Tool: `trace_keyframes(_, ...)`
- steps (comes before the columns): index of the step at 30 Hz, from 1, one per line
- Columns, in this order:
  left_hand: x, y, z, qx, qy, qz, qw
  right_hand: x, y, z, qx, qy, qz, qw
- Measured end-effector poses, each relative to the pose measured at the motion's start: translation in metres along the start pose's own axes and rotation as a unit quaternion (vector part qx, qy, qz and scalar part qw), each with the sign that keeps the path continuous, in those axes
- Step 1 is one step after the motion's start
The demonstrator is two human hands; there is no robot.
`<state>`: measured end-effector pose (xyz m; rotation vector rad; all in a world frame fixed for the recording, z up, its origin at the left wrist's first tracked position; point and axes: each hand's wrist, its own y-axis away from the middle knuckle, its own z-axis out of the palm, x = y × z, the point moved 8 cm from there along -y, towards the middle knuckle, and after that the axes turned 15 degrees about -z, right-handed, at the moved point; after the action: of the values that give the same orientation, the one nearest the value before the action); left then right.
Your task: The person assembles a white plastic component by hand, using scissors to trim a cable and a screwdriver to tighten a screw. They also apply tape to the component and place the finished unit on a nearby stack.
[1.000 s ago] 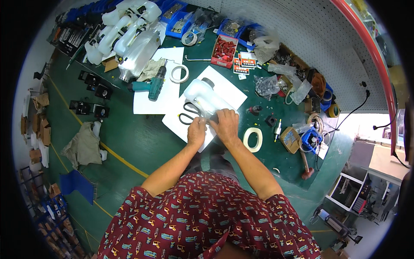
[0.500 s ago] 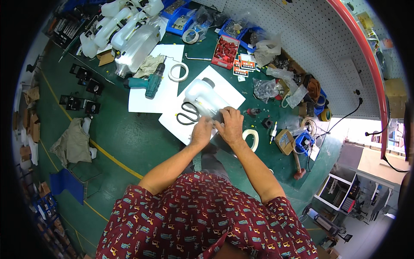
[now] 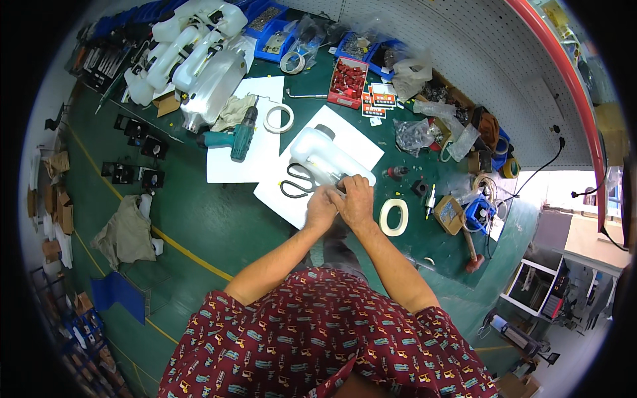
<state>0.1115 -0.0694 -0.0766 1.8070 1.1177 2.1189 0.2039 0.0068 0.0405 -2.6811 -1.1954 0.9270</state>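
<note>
A translucent white plastic tank [image 3: 322, 151] with a dark cap lies tilted on a sheet of white paper [image 3: 273, 198]. Both my hands meet at its near end, thumbs and fingertips close together. My left hand [image 3: 322, 211] is closed, its fingers pinched beside the tank's edge. The fingers of my right hand [image 3: 357, 201] are bent over that same end, also closed. Whatever sits between the fingertips is small and hidden by them. Black-handled scissors [image 3: 296, 181] rest on the paper just left of the tank, their blades out of sight.
A green cordless drill [image 3: 243, 136] and a tape roll [image 3: 278, 119] lie on another paper, up left. Right of my hands is a second tape roll [image 3: 393, 217]. Farther back are a box of red parts [image 3: 348, 81], more white tanks [image 3: 192, 56] and a hammer [image 3: 473, 259].
My hands have drawn closer together at the tank's near end, and the right fingers have shifted there. The whole view has moved slightly.
</note>
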Motion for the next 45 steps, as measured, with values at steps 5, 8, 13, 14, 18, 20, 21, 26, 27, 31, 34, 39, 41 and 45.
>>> trace_keyframes(5,0.0,0.007,0.011,-0.137,0.137,-0.026,0.981,0.007,-0.004,0.008,-0.031,0.017,0.046,0.998)
trace_keyframes(8,0.016,0.023,0.0,-0.119,0.103,-0.103,0.982,0.014,0.0,0.01,-0.021,0.018,0.049,0.998)
trace_keyframes(13,0.04,-0.008,-0.078,0.132,-0.381,0.225,0.887,0.014,0.0,0.008,-0.023,0.011,0.055,0.998)
trace_keyframes(14,0.04,-0.018,-0.084,0.131,-0.465,0.188,0.855,0.014,-0.002,0.01,-0.026,0.007,0.056,0.998)
trace_keyframes(18,0.035,-0.041,-0.087,0.085,-0.605,0.222,0.76,0.012,-0.003,0.01,-0.03,0.002,0.061,0.998)
trace_keyframes(20,0.031,-0.051,-0.083,0.053,-0.671,0.217,0.707,0.013,-0.003,0.011,-0.031,0.007,0.065,0.997)
trace_keyframes(21,0.038,-0.049,-0.081,0.065,-0.669,0.259,0.694,0.014,-0.003,0.012,-0.031,0.009,0.067,0.997)
trace_keyframes(26,0.049,-0.045,-0.071,0.036,-0.69,0.333,0.642,0.016,-0.002,0.015,-0.033,0.018,0.066,0.997)
trace_keyframes(27,0.043,-0.051,-0.073,0.022,-0.706,0.309,0.637,0.016,-0.004,0.016,-0.037,0.019,0.066,0.997)
trace_keyframes(31,0.029,-0.047,-0.083,-0.101,-0.738,0.165,0.646,0.017,-0.001,0.014,-0.025,0.024,0.065,0.997)
trace_keyframes(34,0.009,-0.026,-0.12,-0.153,-0.712,-0.005,0.686,0.016,-0.001,0.013,-0.019,0.015,0.064,0.998)
trace_keyframes(39,-0.005,0.017,-0.126,-0.191,-0.516,-0.052,0.834,0.019,-0.001,0.014,-0.02,0.011,0.068,0.997)
trace_keyframes(41,-0.02,0.017,-0.12,-0.219,-0.441,-0.063,0.868,0.018,0.0,0.015,-0.023,0.007,0.073,0.997)
trace_keyframes(45,-0.027,0.01,-0.103,-0.271,-0.294,-0.123,0.908,0.015,-0.002,0.012,-0.033,0.0,0.072,0.997)
